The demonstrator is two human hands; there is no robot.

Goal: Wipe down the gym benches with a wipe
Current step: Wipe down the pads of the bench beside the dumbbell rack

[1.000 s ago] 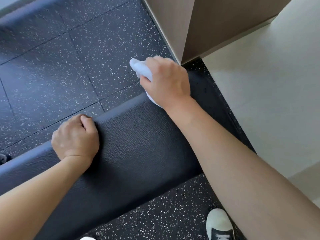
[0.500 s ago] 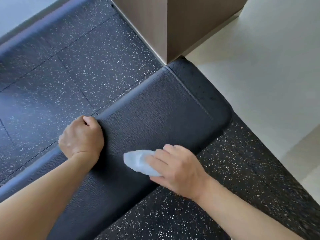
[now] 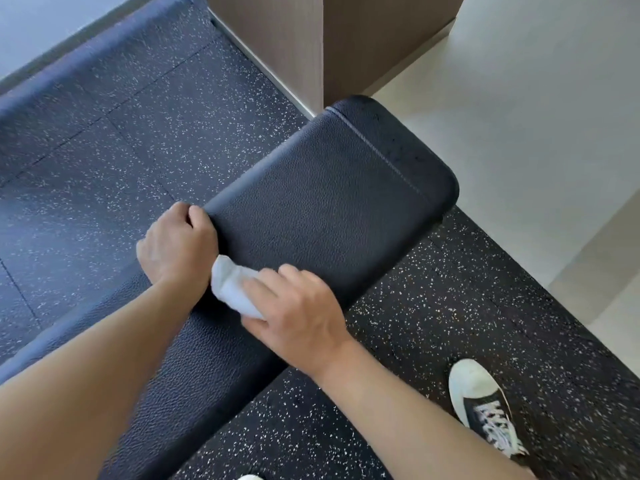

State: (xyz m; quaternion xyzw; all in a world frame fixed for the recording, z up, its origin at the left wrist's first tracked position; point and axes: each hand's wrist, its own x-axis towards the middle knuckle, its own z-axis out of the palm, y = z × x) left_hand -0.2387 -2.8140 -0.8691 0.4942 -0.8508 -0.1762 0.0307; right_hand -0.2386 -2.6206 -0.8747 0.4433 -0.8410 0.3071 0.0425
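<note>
Dragged the wipe [image 3: 232, 292] back right beside my left hand [image 3: 178, 244] clutching the counter [image 3: 322, 216] edge; right hand [image 3: 298, 313] fingers pin the soft, limp wad flat.

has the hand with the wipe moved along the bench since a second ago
Yes. The right hand with the wipe has come back from the bench's far end by the wooden pillar to beside the left hand.

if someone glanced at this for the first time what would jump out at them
The white wipe stands out against the black bench pad mid-frame, pressed down by the right hand. Just left of it, the left hand grips the pad's far edge. A black and white shoe stands on the speckled floor at lower right.
</note>
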